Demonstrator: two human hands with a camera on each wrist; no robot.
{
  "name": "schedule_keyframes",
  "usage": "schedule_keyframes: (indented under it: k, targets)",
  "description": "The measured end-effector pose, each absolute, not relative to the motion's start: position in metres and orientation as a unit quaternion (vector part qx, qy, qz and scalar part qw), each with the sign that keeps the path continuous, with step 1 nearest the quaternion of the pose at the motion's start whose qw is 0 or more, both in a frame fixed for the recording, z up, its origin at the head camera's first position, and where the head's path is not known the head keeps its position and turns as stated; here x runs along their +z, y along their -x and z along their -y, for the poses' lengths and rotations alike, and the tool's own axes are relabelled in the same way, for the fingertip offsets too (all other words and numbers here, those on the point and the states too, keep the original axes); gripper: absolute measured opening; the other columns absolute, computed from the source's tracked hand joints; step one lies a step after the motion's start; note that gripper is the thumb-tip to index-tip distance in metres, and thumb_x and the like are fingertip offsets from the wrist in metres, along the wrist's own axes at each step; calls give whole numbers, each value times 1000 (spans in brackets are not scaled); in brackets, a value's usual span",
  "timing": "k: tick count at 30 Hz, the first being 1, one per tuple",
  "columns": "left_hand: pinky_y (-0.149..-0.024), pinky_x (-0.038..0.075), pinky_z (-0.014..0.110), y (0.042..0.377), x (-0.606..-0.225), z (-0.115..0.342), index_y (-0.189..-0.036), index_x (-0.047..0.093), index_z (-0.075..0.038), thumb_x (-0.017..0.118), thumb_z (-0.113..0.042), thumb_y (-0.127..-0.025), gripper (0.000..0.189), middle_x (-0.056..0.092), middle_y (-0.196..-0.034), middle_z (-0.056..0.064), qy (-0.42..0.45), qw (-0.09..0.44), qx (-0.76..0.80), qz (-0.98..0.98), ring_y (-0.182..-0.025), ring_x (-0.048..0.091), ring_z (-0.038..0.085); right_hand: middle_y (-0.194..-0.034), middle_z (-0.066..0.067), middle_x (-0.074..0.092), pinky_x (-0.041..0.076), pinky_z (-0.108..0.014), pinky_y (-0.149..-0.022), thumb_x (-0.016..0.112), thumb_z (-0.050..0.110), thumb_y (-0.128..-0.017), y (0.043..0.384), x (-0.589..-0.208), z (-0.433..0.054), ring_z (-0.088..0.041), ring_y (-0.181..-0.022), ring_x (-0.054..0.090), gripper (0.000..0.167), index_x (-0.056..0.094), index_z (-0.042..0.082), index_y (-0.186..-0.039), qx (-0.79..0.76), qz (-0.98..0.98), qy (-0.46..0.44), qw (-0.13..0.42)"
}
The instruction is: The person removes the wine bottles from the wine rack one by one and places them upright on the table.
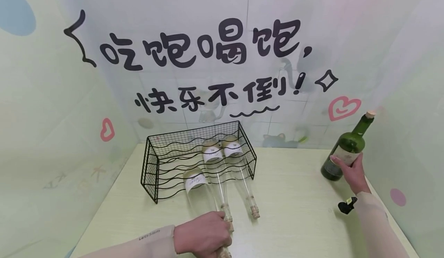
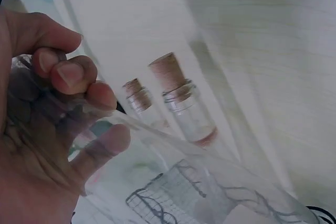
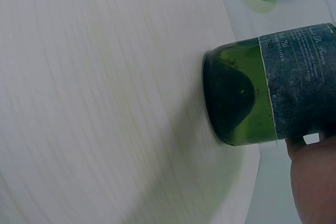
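My left hand point(image 1: 204, 233) grips the neck of a clear glass bottle point(image 1: 196, 184), its cork end toward me. The bottle's labelled base overlaps the front of a black wire rack point(image 1: 150, 165) in the head view. Two more corked clear bottles point(image 1: 212, 154) point(image 1: 233, 148) lie in the rack, necks pointing toward me. On the right, my right hand point(image 1: 353, 172) holds a green wine bottle point(image 1: 351, 143) around its label, cork up. In the right wrist view the green bottle's base point(image 3: 231, 98) is right at the tabletop.
A small black object point(image 1: 347, 205) with a yellow mark shows beside the right wrist. Pale wood-grain table point(image 1: 291, 196) stretches between rack and green bottle. Printed sheets point(image 1: 222, 3) wall in the table at the back and both sides.
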State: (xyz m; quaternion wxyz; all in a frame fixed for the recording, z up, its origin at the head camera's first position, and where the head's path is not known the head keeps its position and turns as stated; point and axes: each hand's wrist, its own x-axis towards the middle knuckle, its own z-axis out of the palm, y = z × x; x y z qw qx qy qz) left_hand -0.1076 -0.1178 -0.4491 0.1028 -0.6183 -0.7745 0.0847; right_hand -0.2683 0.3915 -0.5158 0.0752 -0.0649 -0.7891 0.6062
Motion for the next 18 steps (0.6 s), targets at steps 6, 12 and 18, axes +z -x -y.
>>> schedule_keyframes:
  k: [6,12,18]
  targets:
    - [-60,20,16,108,-430,114,-54,42,-29,71,-24,-57,30,38,-53,-18,614,84,30,784,-54,30,-2,-127,29,34,16,-58,-126,65,33,-101,267,-517,-392,-17,-140,33,72,11,45,-146,598,795,67,77]
    - [-61,23,12,109,-412,113,-57,38,-26,68,-17,-50,32,26,-56,-16,593,63,-17,802,-53,21,1,-129,29,34,16,-60,-126,65,35,-101,267,-517,-392,-18,-142,32,72,11,46,-147,595,797,68,78]
    - [-50,19,10,112,-396,111,-57,35,-23,64,-9,-52,32,24,-58,-13,570,12,-100,816,-55,18,0,-128,29,34,15,-60,-126,65,34,-101,265,-517,-392,-18,-141,32,71,11,46,-146,597,796,67,79]
